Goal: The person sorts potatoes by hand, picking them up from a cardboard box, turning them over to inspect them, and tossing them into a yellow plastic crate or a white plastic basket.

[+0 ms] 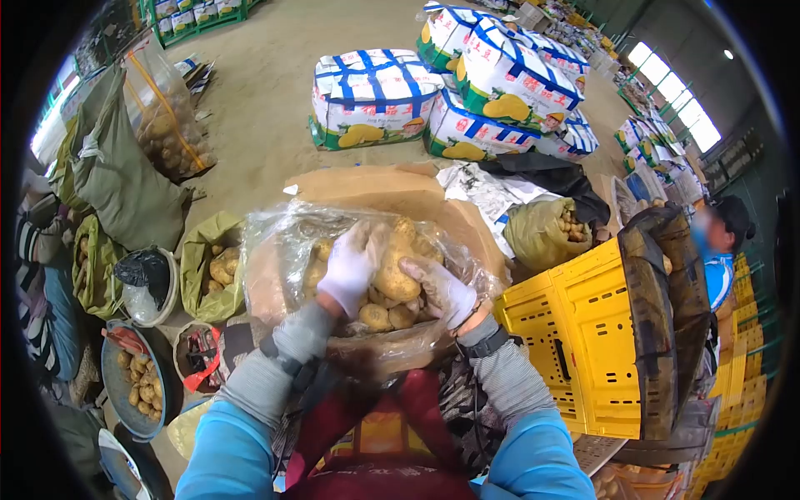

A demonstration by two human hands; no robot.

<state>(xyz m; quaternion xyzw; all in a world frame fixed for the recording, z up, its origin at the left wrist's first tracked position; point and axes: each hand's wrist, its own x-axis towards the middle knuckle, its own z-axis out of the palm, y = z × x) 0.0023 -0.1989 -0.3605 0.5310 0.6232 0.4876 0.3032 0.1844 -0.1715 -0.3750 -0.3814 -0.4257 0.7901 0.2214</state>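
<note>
A cardboard box (333, 185) lined with a clear plastic bag (271, 250) stands in front of me, with several potatoes (374, 317) inside. Both my hands wear pale, soiled gloves. A large potato (397, 282) is between them, above the others. My left hand (353, 265) is closed against its left side, with the fingertips slightly blurred. On the right side, my right hand (442, 288) grips the same potato, fingers bent onto it. The undersides of both hands are hidden.
Yellow crates (575, 342) stand close on my right, with a person (723, 250) beyond. Green sacks (212, 267), a white bucket (154, 287) and a blue basin (137, 387) of potatoes sit on the left. Packed potato bags (375, 100) are stacked ahead.
</note>
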